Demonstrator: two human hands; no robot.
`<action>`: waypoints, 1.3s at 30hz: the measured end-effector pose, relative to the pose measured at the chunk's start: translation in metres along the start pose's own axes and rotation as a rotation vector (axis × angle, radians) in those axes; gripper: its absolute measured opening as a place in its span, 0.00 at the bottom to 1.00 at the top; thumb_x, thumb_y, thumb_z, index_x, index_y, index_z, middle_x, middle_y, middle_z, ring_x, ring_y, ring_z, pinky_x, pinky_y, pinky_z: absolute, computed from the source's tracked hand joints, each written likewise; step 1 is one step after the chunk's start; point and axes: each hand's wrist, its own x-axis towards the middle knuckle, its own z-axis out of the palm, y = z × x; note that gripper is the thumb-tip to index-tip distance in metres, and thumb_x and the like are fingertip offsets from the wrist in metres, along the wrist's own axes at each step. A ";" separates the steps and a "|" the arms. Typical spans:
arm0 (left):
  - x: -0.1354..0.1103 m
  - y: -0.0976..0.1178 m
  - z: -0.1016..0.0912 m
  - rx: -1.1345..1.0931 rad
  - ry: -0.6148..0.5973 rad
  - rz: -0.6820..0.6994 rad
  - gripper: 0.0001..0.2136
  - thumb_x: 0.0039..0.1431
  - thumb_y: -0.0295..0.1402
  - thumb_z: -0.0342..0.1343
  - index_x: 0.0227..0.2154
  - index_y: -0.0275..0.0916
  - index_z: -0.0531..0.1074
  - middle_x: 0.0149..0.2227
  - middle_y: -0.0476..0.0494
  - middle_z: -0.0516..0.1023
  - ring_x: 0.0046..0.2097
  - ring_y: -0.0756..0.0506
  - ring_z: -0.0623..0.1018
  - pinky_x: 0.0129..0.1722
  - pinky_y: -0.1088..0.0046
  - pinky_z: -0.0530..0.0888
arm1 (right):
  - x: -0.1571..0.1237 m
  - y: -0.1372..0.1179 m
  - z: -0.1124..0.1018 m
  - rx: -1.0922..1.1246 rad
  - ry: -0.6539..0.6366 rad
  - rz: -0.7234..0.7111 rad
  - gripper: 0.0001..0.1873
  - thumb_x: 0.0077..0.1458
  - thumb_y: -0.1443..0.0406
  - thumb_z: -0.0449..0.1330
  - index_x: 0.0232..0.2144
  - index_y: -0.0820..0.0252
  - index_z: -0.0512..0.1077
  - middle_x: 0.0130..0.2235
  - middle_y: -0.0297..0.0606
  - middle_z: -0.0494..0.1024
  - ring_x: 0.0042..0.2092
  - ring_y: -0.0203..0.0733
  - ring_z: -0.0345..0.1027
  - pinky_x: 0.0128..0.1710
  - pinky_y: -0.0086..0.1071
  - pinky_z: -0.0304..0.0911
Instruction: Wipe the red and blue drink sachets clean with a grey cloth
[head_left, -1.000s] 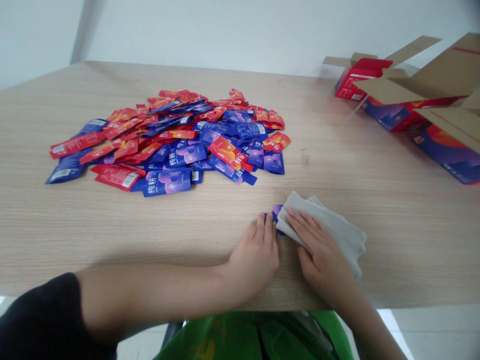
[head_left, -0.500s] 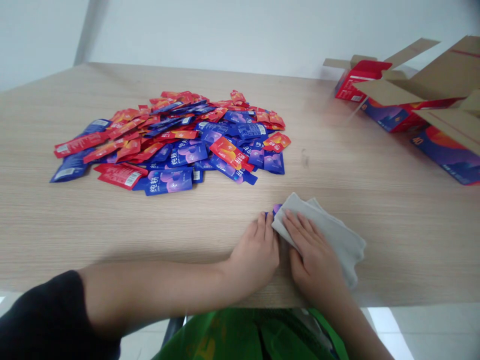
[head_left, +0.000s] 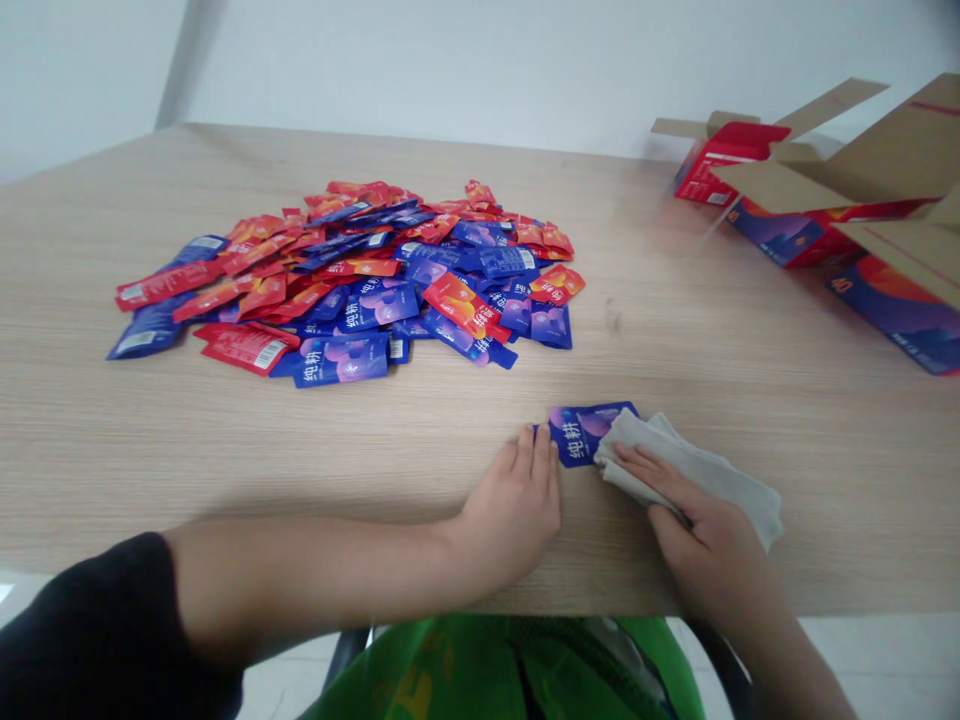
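A blue and purple sachet lies flat on the wooden table near its front edge. My left hand rests palm down with its fingertips pressed on the sachet's left end. My right hand lies flat on a folded grey cloth, fingers stretched out, with the cloth's left edge overlapping the sachet's right end. A large heap of red and blue sachets sits farther back to the left.
Opened cardboard boxes printed red and blue stand at the back right, flaps up. A green bag hangs below the table's front edge, between my arms. A pale wall runs behind the table.
My right hand has slid the grey cloth to the right, uncovering most of the blue sachet. My left hand has stayed where it was, pressing on the sachet's left end.
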 end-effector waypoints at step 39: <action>-0.007 0.006 -0.005 0.043 0.078 0.027 0.18 0.62 0.29 0.50 0.51 0.24 0.74 0.55 0.25 0.73 0.56 0.32 0.75 0.49 0.61 0.74 | 0.006 -0.031 0.034 -0.297 -0.020 -0.233 0.32 0.55 0.75 0.42 0.62 0.67 0.63 0.65 0.44 0.60 0.67 0.49 0.49 0.64 0.56 0.52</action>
